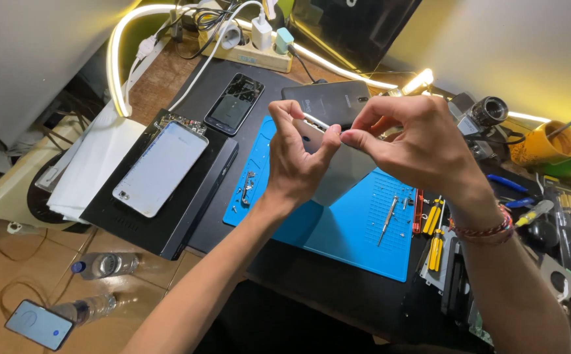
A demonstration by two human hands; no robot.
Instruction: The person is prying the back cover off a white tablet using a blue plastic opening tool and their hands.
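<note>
Your left hand (296,164) grips the silver phone (338,172) by its top corner, held above the blue repair mat (338,236); your right hand (416,144) pinches its upper edge, fingers closed. Keep the phone steady over the mat so loosened parts drop there.

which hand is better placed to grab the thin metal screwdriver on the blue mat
Right hand: the thin metal screwdriver lies on the blue silicone mat just below it, while the left hand grips the silver phone.
</note>
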